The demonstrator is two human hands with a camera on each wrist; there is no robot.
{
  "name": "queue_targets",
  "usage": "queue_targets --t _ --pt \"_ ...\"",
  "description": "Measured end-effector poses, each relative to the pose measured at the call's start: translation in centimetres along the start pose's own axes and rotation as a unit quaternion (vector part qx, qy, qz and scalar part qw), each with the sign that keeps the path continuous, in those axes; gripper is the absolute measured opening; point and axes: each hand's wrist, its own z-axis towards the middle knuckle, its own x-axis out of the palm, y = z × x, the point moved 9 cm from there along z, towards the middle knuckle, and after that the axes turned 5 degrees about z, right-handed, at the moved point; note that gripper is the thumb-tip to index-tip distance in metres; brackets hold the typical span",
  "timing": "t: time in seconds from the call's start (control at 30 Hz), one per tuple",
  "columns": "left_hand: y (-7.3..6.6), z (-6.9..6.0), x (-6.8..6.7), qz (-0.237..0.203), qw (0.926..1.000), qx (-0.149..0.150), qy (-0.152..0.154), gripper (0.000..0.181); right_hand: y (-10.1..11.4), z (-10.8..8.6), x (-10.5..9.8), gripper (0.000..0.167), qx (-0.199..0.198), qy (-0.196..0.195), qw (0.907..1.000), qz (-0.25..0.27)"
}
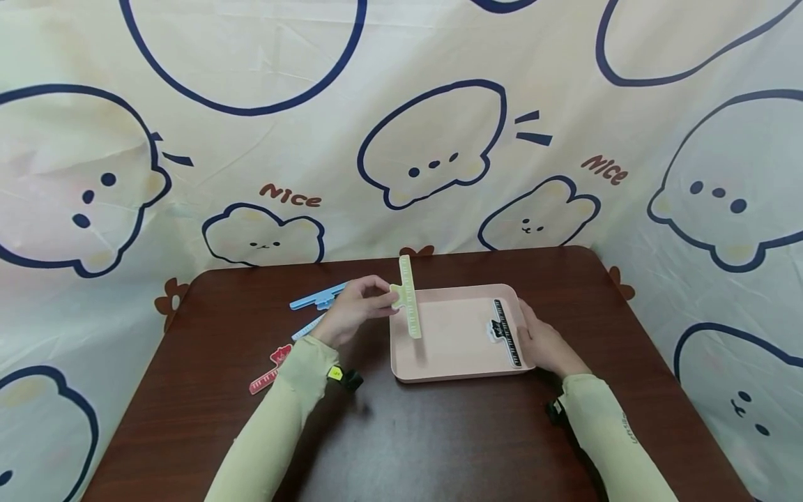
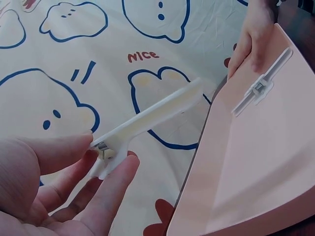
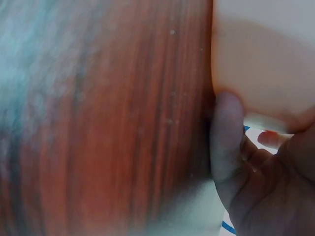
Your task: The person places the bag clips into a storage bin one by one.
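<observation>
In my left hand (image 1: 357, 307) I pinch a pale yellow-green ruler clip (image 1: 410, 296) by its clip part, between thumb and fingertips. It is raised above the left side of a pink tray (image 1: 452, 335); its white back and small metal spring (image 2: 103, 150) face the left wrist view. My right hand (image 1: 544, 340) grips the tray's right rim, its thumb (image 3: 227, 130) along the edge in the right wrist view. A black-and-white ruler clip (image 1: 507, 333) lies in the tray near that hand.
Left of the tray, partly behind my left arm, lie a blue ruler clip (image 1: 316, 298), a light blue one (image 1: 306, 328) and a red one (image 1: 270, 369). They rest on a dark brown wooden table (image 1: 439, 439). A printed cloth (image 1: 414, 63) hangs behind.
</observation>
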Motion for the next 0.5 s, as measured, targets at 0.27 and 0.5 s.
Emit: queue_targets --t 0.27,0.5 --pt "-0.6 0.1 1.0 0.01 0.9999 0.0 0.007 0.016 0.0 0.0 0.0 0.065 0.0 -0.001 1.0 -0.002" --pt "-0.4 0.5 2.3 0.012 0.9995 -0.004 0.031 0.015 0.0 0.1 0.0 0.065 0.0 0.0 1.0 0.0"
